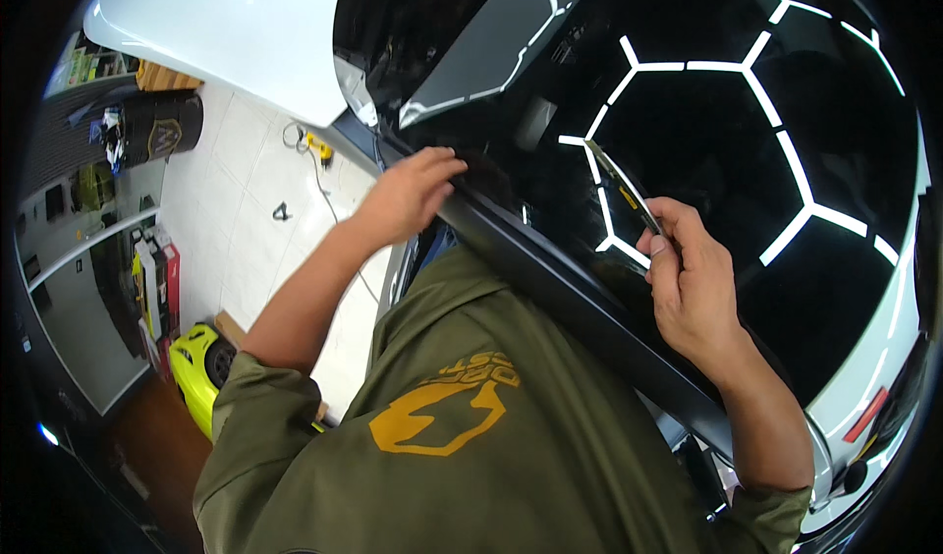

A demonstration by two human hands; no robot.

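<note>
Pinched between the thumb and fingers of my right hand (pixel 690 284) is a thin, flat dark blade (pixel 625 189) with a yellow mark, like a squeegee seen nearly edge-on. It points up and to the left over a glossy black car surface (pixel 688 151). I cannot tell whether its tip touches the surface. My left hand (pixel 411 193) lies at the near edge of that surface, by the dark trim strip (pixel 550 254). Its fingers are loosely bent and apart, with nothing seen in them. My torso leans close along the trim.
White hexagonal lights reflect in the black surface. A white car panel (pixel 226 33) is at the upper left. On the tiled floor (pixel 236 181) lie a yellow tool (pixel 319 148) and a cable (pixel 329 205). A black drum (pixel 177 127) and a yellow-green toy car (pixel 196 372) stand farther left.
</note>
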